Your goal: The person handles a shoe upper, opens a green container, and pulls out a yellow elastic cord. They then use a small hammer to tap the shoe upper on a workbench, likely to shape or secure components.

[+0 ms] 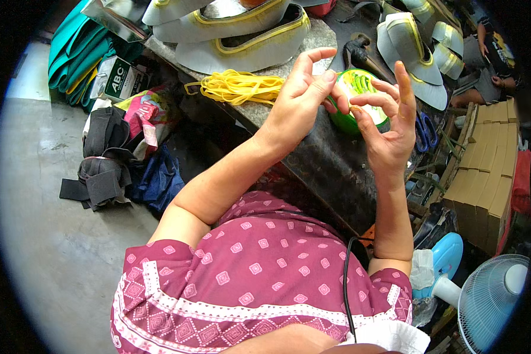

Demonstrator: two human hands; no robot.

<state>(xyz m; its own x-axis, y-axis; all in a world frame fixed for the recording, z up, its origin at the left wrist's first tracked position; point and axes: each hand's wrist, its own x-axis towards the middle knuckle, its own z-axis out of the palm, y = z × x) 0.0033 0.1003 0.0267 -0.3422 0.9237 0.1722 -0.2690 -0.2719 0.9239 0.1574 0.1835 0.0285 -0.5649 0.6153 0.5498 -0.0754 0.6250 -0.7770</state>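
Green and round, a small tub (pixel 353 118) with a pale, yellow-marked top sits on the dark tabletop (pixel 330 159) directly behind both raised hands, partly hidden by their fingers. The left hand (pixel 298 103) is held above the tabletop with thumb and forefinger brought together in a pinch at the tub's left rim, while its other fingers curl loosely upward; what it pinches is too small to make out. The right hand (pixel 389 127) faces it, mostly open, with the long fingers spread and pointing up and the thumb and bent forefinger tipped toward the left hand's pinch, just in front of the tub; I cannot tell whether anything lies between those fingertips. To the left of the hands a bundle of yellow strips (pixel 239 87) lies on the speckled stone edge of the tabletop, near but apart from the left hand. Beyond it, grey shoe-upper pieces with yellow edging (pixel 242 35) are laid in a row. Blue-handled scissors (pixel 425 133) rest just to the right of the right hand, and a dark hammer (pixel 360 53) lies behind the tub.
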